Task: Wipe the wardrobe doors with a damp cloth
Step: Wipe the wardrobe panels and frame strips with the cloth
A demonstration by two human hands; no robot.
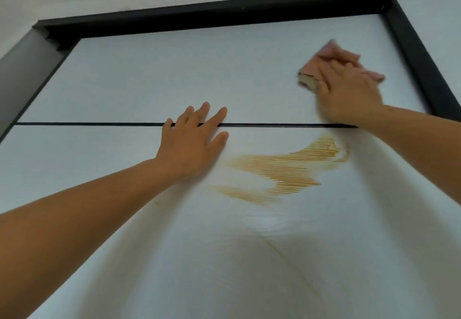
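Right hand (349, 91) presses the pink cloth (326, 54) with flat fingers near the black frame (414, 51) — left hand (192, 141), spread, empty, well apart from it.

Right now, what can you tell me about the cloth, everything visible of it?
The cloth is pink, soft-looking and bunched into a pad, with a yellow-brown soiled patch at its lower left edge. It lies against the upper panel of the wardrobe door, close to the black frame at the right. The right hand presses on it and covers most of it. It is motion-blurred; dampness cannot be judged.
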